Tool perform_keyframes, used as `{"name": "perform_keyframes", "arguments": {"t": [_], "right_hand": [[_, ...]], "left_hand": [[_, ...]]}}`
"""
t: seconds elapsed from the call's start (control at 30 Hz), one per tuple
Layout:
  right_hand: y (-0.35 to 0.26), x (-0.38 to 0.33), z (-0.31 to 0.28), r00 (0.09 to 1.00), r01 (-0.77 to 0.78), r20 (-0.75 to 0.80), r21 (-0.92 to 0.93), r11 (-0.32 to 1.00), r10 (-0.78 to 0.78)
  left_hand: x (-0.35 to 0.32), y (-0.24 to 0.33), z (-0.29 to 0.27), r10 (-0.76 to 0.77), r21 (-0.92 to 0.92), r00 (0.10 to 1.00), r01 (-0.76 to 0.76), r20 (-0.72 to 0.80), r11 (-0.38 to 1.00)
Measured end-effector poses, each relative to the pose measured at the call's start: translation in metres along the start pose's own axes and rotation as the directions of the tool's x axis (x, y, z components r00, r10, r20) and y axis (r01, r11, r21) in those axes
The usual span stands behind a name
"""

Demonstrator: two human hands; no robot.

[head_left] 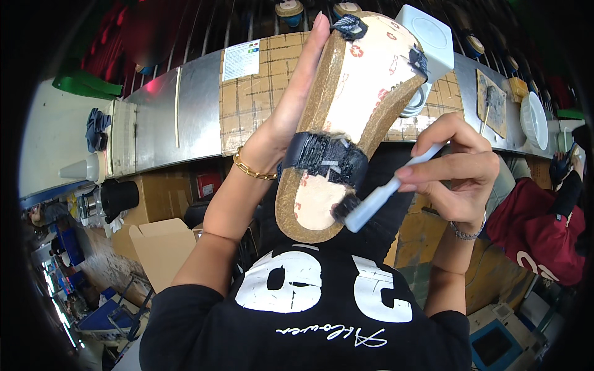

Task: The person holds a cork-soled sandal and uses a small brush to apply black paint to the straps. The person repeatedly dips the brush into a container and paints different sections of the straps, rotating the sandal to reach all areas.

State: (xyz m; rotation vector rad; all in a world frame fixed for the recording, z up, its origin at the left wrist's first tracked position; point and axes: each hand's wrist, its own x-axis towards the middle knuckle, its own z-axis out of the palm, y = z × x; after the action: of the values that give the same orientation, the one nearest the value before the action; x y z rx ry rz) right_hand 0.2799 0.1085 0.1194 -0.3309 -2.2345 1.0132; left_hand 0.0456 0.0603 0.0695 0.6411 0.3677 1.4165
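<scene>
My left hand (296,102) supports an unfinished sandal (368,80) from its left edge, fingers stretched along it and partly hidden behind. The sandal's underside faces me: a brown cork-like rim around a pale printed insert, with the ends of a black strap (328,157) folded across it and smaller dark strap ends near the top. In my right hand (461,167), pinched between thumb and fingers, is a brush (374,204) with a pale blue handle. Its dark bristles touch or nearly touch the right edge of the insert at the lower end.
Beyond the sandal, cardboard (263,93) covers part of a metal bench (158,117). A white plastic container (430,40) stands behind the sandal. At the right are a stained board (490,102), a white bowl (533,120) and another person's maroon clothing (535,229). Shoe parts lie on rollers at the back.
</scene>
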Motion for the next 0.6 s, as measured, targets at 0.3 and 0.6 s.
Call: {"name": "perform_keyframes", "arguments": {"t": [0.3,0.6], "right_hand": [[0.001,0.002,-0.001,1.0,0.001,0.015,0.038,0.999,-0.001],[-0.01,-0.003,0.006,0.996,-0.025,-0.081,-0.027,0.999,0.023]], "left_hand": [[-0.001,-0.009,0.006,0.016,0.24,0.983,0.029,-0.182,0.97],[-0.003,-0.003,0.002,-0.002,0.19,0.993,0.025,-0.116,0.982]]}}
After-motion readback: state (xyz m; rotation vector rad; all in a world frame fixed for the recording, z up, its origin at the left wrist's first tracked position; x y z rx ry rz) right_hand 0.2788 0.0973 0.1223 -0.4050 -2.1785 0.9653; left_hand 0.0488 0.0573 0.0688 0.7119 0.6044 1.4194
